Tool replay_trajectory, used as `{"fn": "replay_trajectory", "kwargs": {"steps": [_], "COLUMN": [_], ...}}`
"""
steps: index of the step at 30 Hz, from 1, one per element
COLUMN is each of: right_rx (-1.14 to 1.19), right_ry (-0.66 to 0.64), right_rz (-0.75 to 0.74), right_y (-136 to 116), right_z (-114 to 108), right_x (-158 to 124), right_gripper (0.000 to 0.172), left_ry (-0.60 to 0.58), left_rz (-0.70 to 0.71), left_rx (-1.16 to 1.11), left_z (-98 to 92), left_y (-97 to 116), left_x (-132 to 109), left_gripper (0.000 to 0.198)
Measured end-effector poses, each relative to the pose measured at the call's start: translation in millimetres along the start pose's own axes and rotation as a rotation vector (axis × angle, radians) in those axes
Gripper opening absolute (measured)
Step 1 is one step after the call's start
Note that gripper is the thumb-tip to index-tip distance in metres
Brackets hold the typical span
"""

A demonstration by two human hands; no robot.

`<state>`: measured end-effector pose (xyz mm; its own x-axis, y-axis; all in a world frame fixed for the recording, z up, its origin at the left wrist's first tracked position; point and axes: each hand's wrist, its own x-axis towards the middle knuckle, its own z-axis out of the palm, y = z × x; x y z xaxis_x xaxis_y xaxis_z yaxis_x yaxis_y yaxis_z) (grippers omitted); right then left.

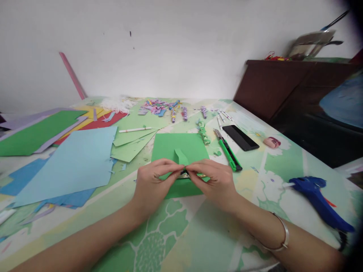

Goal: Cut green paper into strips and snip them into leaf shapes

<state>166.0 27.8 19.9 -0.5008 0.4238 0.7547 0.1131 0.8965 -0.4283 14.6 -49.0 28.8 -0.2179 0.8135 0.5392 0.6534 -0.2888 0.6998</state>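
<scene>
My left hand (151,185) and my right hand (214,181) meet over the near edge of a green paper sheet (172,145). Both pinch a narrow green paper strip (181,156) that curls up between the fingertips. A small metallic thing lies under the fingers, mostly hidden. A silver bangle (279,236) circles my right wrist. A green utility knife (227,149) lies just right of the sheet.
Light blue (76,166), green (36,132), red and yellow sheets cover the left of the table. Paper scraps and rolled beads (170,107) sit at the back. A black phone (240,137), white pens, a pink eraser (272,142) and a blue glue gun (319,200) lie right.
</scene>
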Motion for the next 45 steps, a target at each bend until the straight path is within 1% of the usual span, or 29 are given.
{"fn": "replay_trajectory", "kwargs": {"steps": [5, 12, 18, 24, 31, 35, 37, 40, 43, 45], "right_rx": [-0.020, -0.078, -0.142, -0.135, -0.106, -0.119, -0.111, -0.049, 0.052, 0.152], "right_ry": [0.010, -0.002, -0.050, -0.041, -0.034, -0.039, -0.049, -0.056, -0.050, -0.042], "right_rz": [-0.013, -0.045, -0.059, -0.070, -0.088, -0.084, -0.056, 0.038, 0.161, 0.274], "right_y": [-0.9, -1.5, 1.0, 1.4, 0.6, 0.6, 0.1, -1.4, -2.1, -1.3], "right_z": [0.2, -0.3, 0.2, -0.3, -1.4, -0.8, -0.6, -1.2, -2.6, -3.8], "right_x": [0.2, 0.6, -1.1, -1.7, -0.5, -0.7, -0.1, 1.9, 5.0, 7.2], "right_gripper": [0.015, 0.016, 0.016, 0.015, 0.017, 0.016, 0.016, 0.015, 0.015, 0.014], "left_ry": [-0.003, -0.018, -0.029, -0.010, 0.019, 0.013, 0.006, -0.019, -0.014, 0.003], "left_rz": [0.053, 0.087, 0.129, 0.124, 0.045, 0.042, 0.055, 0.073, 0.075, 0.068], "left_rx": [0.071, 0.128, 0.179, 0.168, 0.100, 0.091, 0.098, 0.112, 0.140, 0.155], "left_z": [0.6, 0.6, 1.4, 1.7, 0.7, 0.4, 0.0, -1.0, -2.3, -2.8], "left_y": [0.6, 1.1, -2.5, -3.1, 0.0, -0.1, -1.0, -2.1, -2.8, -3.6], "left_x": [0.5, 0.4, -0.8, -2.0, -0.8, -0.4, 0.0, 1.2, 2.5, 3.1], "left_gripper": [0.012, 0.013, 0.010, 0.007, 0.008, 0.008, 0.007, 0.006, 0.007, 0.009]}}
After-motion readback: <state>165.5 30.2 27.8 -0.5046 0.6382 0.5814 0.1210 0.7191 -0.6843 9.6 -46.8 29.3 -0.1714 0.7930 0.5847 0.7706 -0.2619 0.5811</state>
